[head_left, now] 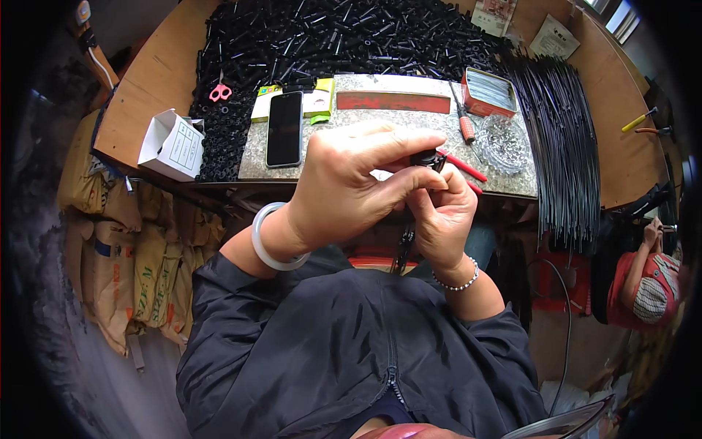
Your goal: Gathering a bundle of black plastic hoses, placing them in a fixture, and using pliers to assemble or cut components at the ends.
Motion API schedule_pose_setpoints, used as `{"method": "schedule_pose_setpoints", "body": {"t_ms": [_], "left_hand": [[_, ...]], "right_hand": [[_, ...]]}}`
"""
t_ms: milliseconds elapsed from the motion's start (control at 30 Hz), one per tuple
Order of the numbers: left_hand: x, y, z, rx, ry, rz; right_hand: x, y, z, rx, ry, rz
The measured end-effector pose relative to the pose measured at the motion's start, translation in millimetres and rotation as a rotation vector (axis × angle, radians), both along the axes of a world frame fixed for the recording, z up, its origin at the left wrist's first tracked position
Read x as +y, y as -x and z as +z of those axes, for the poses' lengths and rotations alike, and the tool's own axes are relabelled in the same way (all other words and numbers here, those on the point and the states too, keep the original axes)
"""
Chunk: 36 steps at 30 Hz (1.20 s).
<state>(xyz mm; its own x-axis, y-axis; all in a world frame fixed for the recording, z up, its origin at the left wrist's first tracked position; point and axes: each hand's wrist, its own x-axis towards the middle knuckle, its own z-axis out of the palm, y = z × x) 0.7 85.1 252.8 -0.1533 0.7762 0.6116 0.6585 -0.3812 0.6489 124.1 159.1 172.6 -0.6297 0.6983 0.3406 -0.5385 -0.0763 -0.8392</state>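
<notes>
My left hand [358,179], with a pale bangle on its wrist, pinches a small round black part [425,157] between thumb and fingers. Right beside it, my right hand [442,219], wearing a beaded bracelet, has its thumb and fingers closed at the same black piece, over the table's near edge. Below the hands hangs a thin dark strand [404,249]; whether it joins the black part I cannot tell. Red handles [466,166] of a tool lie behind my right hand, its head hidden. A phone [284,130] with a dark screen rests left of my hands.
A pile of black parts [329,44] covers the table's back. Pink-handled scissors [220,92] and a white box [172,145] are at left. A screwdriver [466,126], red tin [488,108], clear dish [502,145] and thin black rods [563,146] sit right. Another person [647,285] is far right.
</notes>
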Motion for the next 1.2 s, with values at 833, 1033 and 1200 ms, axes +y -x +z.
{"method": "schedule_pose_setpoints", "body": {"t_ms": [833, 1033, 1200], "left_hand": [[-8.3, 5.6, 4.4, 0.094, 0.068, -0.043], [-9.5, 1.9, -3.5, 0.082, -0.001, -0.092], [-3.8, -1.8, -6.3, -0.350, -0.012, -0.287]], "right_hand": [[-2.5, -2.5, -3.2, 0.163, -0.008, 0.072], [-4.8, -0.7, -1.4, 0.001, 0.041, 0.174], [8.0, -8.3, -15.4, -0.132, -0.021, 0.560]]}}
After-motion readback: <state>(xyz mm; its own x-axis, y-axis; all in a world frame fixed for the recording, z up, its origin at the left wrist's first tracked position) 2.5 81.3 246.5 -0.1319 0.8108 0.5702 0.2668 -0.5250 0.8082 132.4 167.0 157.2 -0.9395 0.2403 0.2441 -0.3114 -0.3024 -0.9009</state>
